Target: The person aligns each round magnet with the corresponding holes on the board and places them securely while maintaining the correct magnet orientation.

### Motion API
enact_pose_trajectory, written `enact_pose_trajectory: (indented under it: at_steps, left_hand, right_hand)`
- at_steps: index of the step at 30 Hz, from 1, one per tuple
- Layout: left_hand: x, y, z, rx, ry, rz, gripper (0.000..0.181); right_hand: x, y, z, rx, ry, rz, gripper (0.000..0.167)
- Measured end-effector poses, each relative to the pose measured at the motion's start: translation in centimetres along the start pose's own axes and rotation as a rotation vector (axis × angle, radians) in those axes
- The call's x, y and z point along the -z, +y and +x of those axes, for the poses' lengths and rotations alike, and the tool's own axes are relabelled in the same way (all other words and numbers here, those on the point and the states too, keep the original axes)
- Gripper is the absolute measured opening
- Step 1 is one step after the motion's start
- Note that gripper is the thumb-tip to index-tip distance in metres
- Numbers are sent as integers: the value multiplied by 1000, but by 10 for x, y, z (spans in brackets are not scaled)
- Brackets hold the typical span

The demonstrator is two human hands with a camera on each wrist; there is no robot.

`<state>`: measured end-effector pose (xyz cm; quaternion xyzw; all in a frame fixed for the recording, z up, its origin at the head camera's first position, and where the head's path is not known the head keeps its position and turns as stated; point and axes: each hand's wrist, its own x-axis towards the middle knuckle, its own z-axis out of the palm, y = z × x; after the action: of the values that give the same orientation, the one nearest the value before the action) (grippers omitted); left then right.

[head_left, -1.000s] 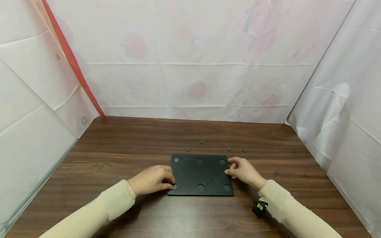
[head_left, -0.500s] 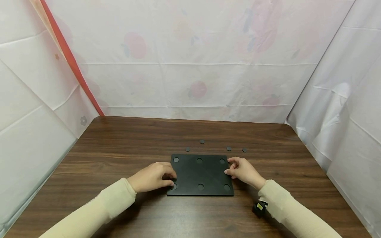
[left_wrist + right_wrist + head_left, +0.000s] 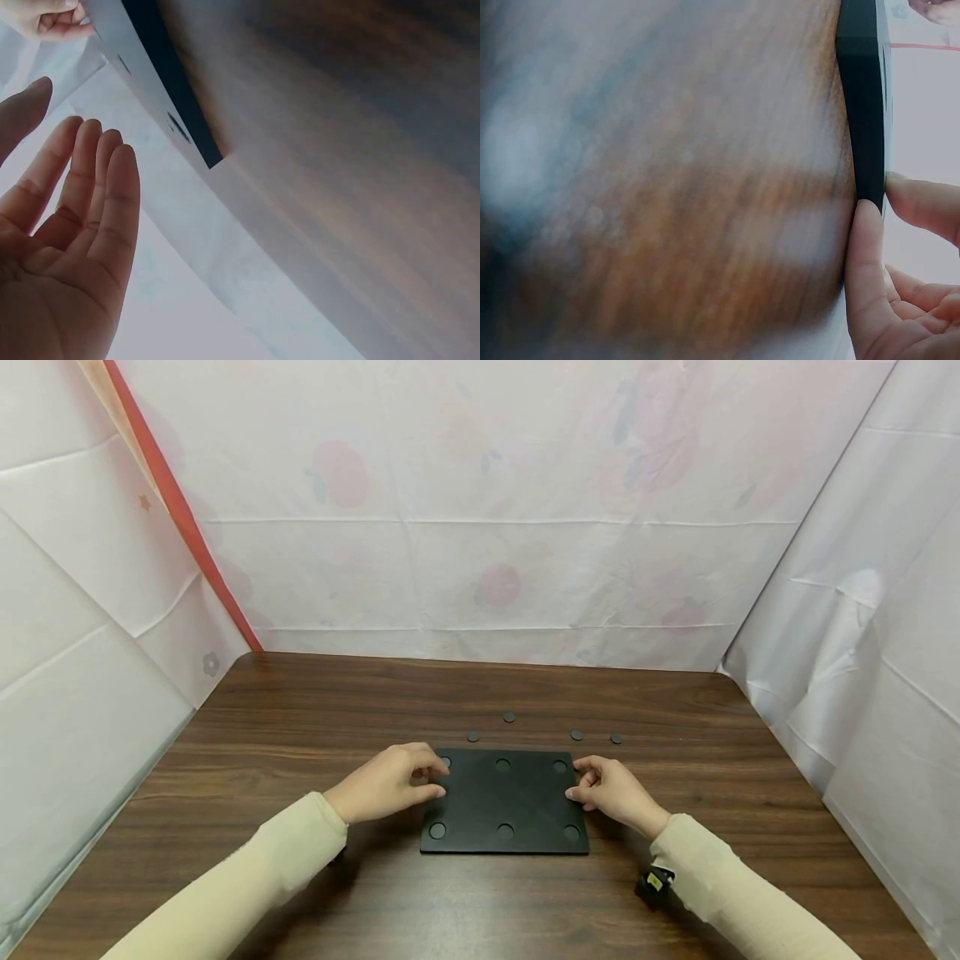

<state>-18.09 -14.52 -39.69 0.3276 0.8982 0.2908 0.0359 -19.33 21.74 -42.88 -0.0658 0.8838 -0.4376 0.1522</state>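
Observation:
A flat black rectangular board (image 3: 506, 797) with several round recesses lies on the table. The two left recesses look filled by grey discs: the near-left disc (image 3: 437, 831) is in plain sight, and the far-left disc (image 3: 446, 762) is partly behind fingers. My left hand (image 3: 393, 781) hovers over the board's left edge, holding nothing; its fingers look straight and apart in the left wrist view. At the opposite edge, my right hand (image 3: 617, 793) pinches the board, thumb on the top face and a finger against the side (image 3: 866, 142).
Several loose dark discs lie beyond the board's far edge, among them a left disc (image 3: 473, 737), a farther disc (image 3: 509, 717) and a right disc (image 3: 616, 738). The brown wooden table (image 3: 300, 718) is bordered by white cloth walls (image 3: 480, 527).
My left hand has left the near-left disc and moved away along the board's left edge towards the far-left corner, its fingers spreading. The right hand has stayed at the board's right edge.

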Motion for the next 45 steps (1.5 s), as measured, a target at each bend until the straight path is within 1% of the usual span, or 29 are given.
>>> enact_pose_trajectory:
  at_steps: [5,14,17,22,27,28,34,39,45]
  left_hand:
    - [2,0,7,32,40,-26,29]
    - [2,-6,25,117,109,-62,33]
    - [2,-8,31,147,117,-61,34]
    - [2,-12,42,189,114,-36,36]
    - [3,-15,53,220,107,-15,38]
    - [3,-15,55,224,103,-12,39]
    - [0,-17,70,231,66,-3,40]
    - [-3,-19,81,242,30,-1,40]
    - [-9,-21,92,268,14,17,38]
  right_hand:
    - [0,0,-1,1,1,-1,53]
    - [0,-2,-1,4,-3,-1,54]
    - [1,-4,-2,12,-7,1,55]
    - [2,-6,-4,12,-8,-3,55]
    - [1,-4,-2,-1,3,-14,54]
    - [1,-3,-2,8,-1,-20,54]
    - [3,-3,-3,24,-12,-21,55]
    - [3,-2,-3,9,-2,-6,54]
    - [2,-1,-3,13,5,-17,54]
